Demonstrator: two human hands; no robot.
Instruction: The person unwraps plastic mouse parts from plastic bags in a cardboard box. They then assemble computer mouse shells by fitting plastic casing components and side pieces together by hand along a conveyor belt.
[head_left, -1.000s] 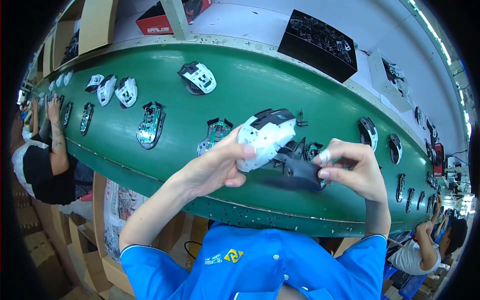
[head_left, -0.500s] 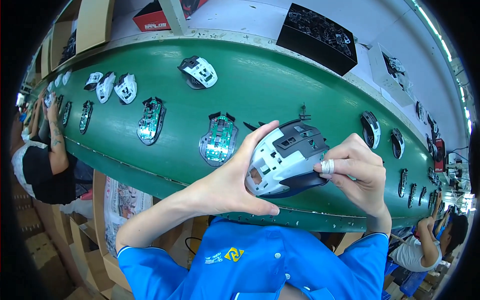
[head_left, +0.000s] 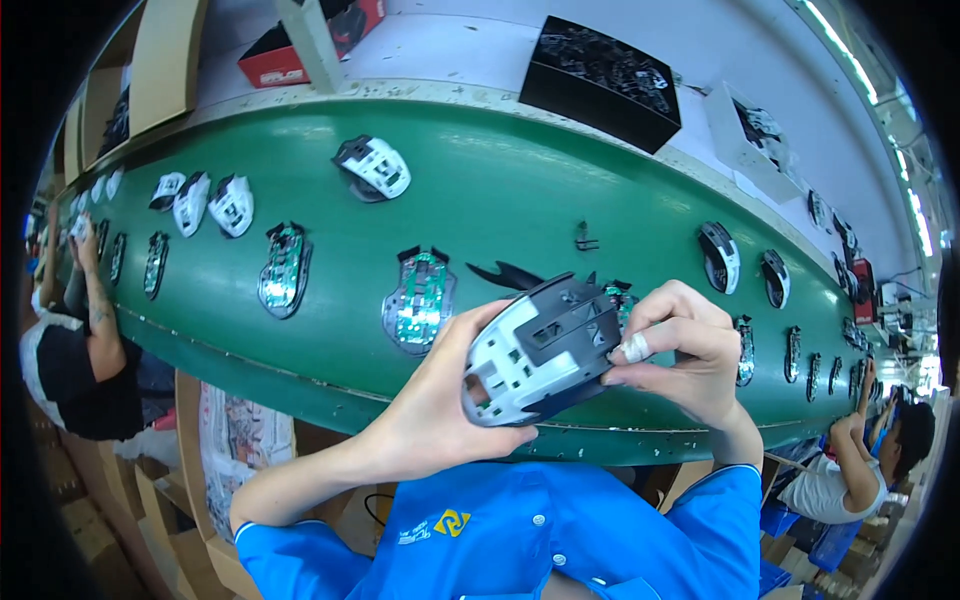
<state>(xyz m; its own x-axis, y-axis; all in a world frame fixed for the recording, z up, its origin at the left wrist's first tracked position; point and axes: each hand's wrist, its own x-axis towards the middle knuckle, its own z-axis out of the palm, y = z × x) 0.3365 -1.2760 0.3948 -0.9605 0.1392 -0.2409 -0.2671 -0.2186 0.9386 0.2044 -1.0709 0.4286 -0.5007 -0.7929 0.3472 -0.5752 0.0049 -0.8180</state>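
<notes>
A white and dark grey computer mouse shell [head_left: 512, 358] is tilted in front of my chest, above the belt. My left hand [head_left: 425, 408] grips its left end, with the thumb below and fingers behind. At its right end my right hand [head_left: 685, 350], with white tape round a finger, pinches close against the edge; anything small between those fingertips is hidden. Beyond the shell lie a black curved strip [head_left: 507, 275] and a small dark part [head_left: 585, 238]. A mouse base with a green circuit board [head_left: 422, 298] lies to the left; another board [head_left: 619, 298] shows partly behind the shell.
The green belt [head_left: 480, 170] carries more white shells [head_left: 232, 206] and circuit-board bases [head_left: 285, 272]. Along the far ledge stand a black box of small parts [head_left: 600, 85] and a white box [head_left: 750, 135]. A co-worker [head_left: 75, 350] works at left, another person [head_left: 835, 480] at right.
The shell and both hands have shifted slightly left and down in the picture, and the shell is tilted more. The whole scene has shifted too. Another board now shows behind the shell.
</notes>
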